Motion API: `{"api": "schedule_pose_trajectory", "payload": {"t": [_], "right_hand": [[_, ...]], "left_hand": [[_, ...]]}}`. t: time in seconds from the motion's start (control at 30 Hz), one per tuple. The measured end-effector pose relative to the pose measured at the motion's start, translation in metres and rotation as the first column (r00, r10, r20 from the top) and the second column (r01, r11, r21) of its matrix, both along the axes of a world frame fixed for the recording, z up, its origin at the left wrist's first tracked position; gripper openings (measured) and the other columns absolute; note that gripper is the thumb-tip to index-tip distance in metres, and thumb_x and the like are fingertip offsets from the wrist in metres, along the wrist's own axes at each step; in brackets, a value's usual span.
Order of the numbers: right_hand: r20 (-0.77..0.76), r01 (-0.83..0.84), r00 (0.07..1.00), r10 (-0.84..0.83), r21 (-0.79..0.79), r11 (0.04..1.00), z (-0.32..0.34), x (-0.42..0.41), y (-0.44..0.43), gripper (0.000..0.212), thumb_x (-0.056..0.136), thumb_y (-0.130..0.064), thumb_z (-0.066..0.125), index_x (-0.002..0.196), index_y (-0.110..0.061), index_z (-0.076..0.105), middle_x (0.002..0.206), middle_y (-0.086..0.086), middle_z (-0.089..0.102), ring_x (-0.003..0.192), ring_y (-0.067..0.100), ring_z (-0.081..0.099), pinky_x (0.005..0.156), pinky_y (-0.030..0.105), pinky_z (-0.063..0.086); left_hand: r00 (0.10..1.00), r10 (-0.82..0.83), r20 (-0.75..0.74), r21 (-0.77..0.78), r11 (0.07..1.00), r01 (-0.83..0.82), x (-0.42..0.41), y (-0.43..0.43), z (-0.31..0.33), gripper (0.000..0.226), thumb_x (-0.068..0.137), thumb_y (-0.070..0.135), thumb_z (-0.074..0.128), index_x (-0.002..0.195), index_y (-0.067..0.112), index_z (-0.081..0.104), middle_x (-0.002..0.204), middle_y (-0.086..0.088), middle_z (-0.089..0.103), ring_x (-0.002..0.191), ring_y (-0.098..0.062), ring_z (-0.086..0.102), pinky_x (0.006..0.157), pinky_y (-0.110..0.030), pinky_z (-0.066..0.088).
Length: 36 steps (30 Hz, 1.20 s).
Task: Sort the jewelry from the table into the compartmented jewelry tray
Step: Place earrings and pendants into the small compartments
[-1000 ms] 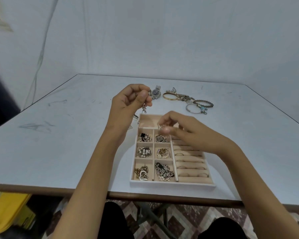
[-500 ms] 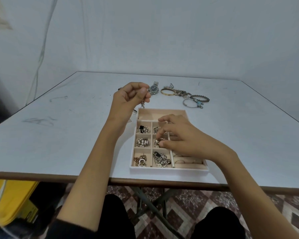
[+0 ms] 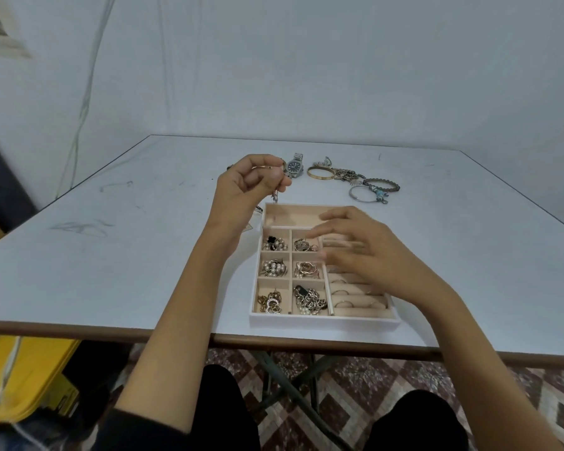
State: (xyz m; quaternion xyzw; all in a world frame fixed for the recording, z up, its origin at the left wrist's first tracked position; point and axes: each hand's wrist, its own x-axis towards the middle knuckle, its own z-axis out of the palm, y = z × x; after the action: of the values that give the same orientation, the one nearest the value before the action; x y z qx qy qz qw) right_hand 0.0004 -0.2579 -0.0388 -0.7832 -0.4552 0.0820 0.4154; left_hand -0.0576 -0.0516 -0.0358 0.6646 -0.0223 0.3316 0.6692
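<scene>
Left hand [image 3: 248, 187] pinches dangling chain [image 3: 275, 197]; right hand [image 3: 362, 252] (blurred) over tray [image 3: 323, 319].

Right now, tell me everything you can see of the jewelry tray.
The jewelry tray lies flat on the table near its front edge: white outer frame, beige velvety lining. A long compartment spans the far end; six small squares on the left hold jewelry; padded ring rolls on the right hold a few rings. The right hand, blurred, is over the rolls; contact is unclear.
</scene>
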Motion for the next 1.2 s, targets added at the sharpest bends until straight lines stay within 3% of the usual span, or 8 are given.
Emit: {"api": "schedule_pose_trajectory", "payload": {"t": [0.13,0.2,0.3,0.33,0.47,0.63,1.07,1.2], "right_hand": [[0.096,0.183,0.976,-0.195,0.123,0.975,-0.013,0.015,-0.022,0.036,0.095,-0.008,0.053,0.118,-0.034,0.062,0.132,-0.01,0.051,0.123,-0.005,0.042,0.095,0.001,0.027],[0.132,0.269,0.954,-0.27,0.031,0.963,-0.022,0.022,-0.032,0.041,0.098,-0.009,0.045,0.128,-0.036,0.054,0.141,-0.011,0.044,0.129,-0.003,0.035,0.102,0.007,0.024],[0.181,0.285,0.95,-0.253,-0.181,0.941,-0.035,0.024,-0.042,0.045,0.103,-0.021,0.035,0.143,-0.04,0.035,0.153,-0.011,0.031,0.143,0.004,0.021,0.119,0.035,0.018],[0.209,0.276,0.951,-0.229,-0.235,0.932,-0.037,0.022,-0.044,0.045,0.104,-0.026,0.033,0.146,-0.041,0.027,0.155,-0.012,0.028,0.145,0.005,0.018,0.12,0.038,0.014],[0.289,0.335,0.929,-0.233,-0.384,0.86,-0.042,0.017,-0.045,0.052,0.105,-0.036,0.02,0.153,-0.032,0.002,0.16,-0.008,0.012,0.147,0.005,0.005,0.118,0.026,0.001],[0.365,0.376,0.906,-0.215,-0.46,0.804,-0.043,0.018,-0.043,0.05,0.105,-0.032,0.016,0.154,-0.022,0.009,0.161,-0.005,0.005,0.148,0.008,0.002,0.118,0.028,-0.001],[0.343,0.373,0.907,-0.243,-0.391,0.841,-0.043,0.016,-0.044,0.048,0.105,-0.033,0.018,0.153,-0.026,0.019,0.16,-0.006,0.011,0.147,0.007,0.007,0.118,0.027,0.001],[0.344,0.372,0.908,-0.241,-0.392,0.842,-0.042,0.016,-0.044,0.048,0.105,-0.033,0.018,0.153,-0.026,0.019,0.16,-0.006,0.011,0.147,0.008,0.008,0.118,0.027,0.001]], "left_hand": [[1.0,-0.015,0.008,-0.007,1.0,0.015,0.0,0.0,0.001,0.013,0.09,0.008,0.061,0.1,0.015,0.062,0.076,0.004,0.073,0.077,-0.013,0.064,0.083,-0.024,0.051],[1.0,-0.018,0.009,-0.002,1.0,0.018,0.0,0.0,0.001,0.013,0.09,0.007,0.061,0.1,0.015,0.062,0.076,0.003,0.073,0.077,-0.013,0.064,0.082,-0.023,0.051],[1.0,-0.023,0.011,0.008,1.0,0.023,-0.001,0.0,0.001,0.013,0.091,0.007,0.061,0.1,0.015,0.062,0.076,0.004,0.073,0.078,-0.015,0.063,0.081,-0.023,0.05],[1.0,-0.024,0.011,0.01,1.0,0.024,-0.001,-0.001,0.001,0.013,0.091,0.007,0.061,0.101,0.015,0.061,0.076,0.004,0.073,0.079,-0.015,0.063,0.081,-0.023,0.05],[1.0,-0.022,0.002,0.013,1.0,0.022,-0.003,-0.001,0.002,0.015,0.088,0.007,0.063,0.101,0.015,0.061,0.078,0.003,0.073,0.077,-0.015,0.064,0.081,-0.023,0.05],[0.999,-0.025,0.021,-0.009,1.0,0.026,-0.009,-0.006,0.007,0.021,0.082,0.014,0.067,0.101,0.016,0.061,0.081,0.003,0.074,0.074,-0.013,0.063,0.08,-0.023,0.05],[0.997,-0.062,0.05,-0.043,0.997,0.064,-0.056,-0.028,-0.006,0.023,0.081,0.005,0.069,0.098,0.016,0.06,0.079,0.004,0.073,0.074,-0.011,0.065,0.076,-0.022,0.051],[0.997,-0.069,0.021,-0.044,0.997,0.069,-0.065,-0.036,-0.005,0.027,0.071,0.018,0.074,0.095,0.019,0.062,0.079,0.003,0.073,0.071,-0.012,0.065,0.074,-0.021,0.051]]}}
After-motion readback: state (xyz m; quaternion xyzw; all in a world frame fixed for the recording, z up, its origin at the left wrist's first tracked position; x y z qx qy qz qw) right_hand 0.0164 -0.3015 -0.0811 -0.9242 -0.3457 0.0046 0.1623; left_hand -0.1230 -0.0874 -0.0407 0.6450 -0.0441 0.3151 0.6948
